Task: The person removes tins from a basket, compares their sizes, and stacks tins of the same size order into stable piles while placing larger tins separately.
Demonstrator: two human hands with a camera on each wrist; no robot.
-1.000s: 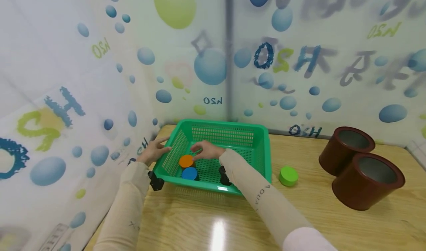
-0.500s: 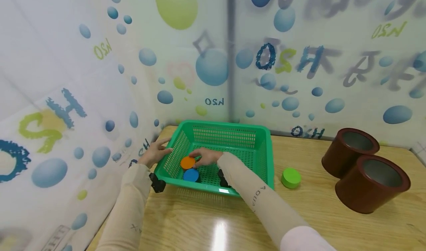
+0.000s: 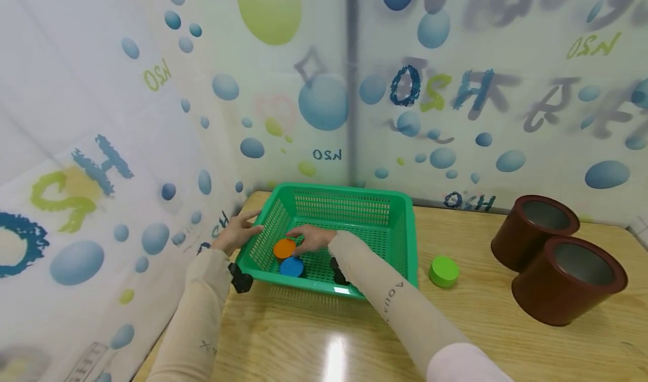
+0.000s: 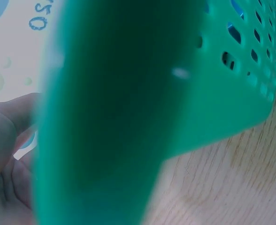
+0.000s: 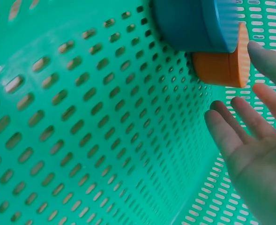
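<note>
My left hand (image 3: 234, 234) rests at the left rim of a green plastic basket (image 3: 349, 191). Its fingers are spread, and part of it shows beside the blurred rim in the left wrist view. Inside the basket, my right hand (image 3: 313, 239) is at an orange round block (image 3: 284, 249), thumb and forefinger by its edge. In the right wrist view, the thumb tip is close to the orange block (image 5: 217, 69); contact is hard to judge. The remaining fingers are loosely bent. A blue round block (image 3: 292, 266) stands nearer the basket's front wall, beside the orange one.
A bright green round block (image 3: 444, 271) lies on the wooden table (image 3: 283, 337) right of the basket. Two dark brown cylindrical containers (image 3: 535, 229) stand farther right. Patterned curtains (image 3: 283, 117) hang behind and on the left.
My right hand has lowered to the orange block's side, its forefinger reaching toward the block's far edge. The orange block has shifted slightly toward the basket's left side. The left hand stays at the rim.
</note>
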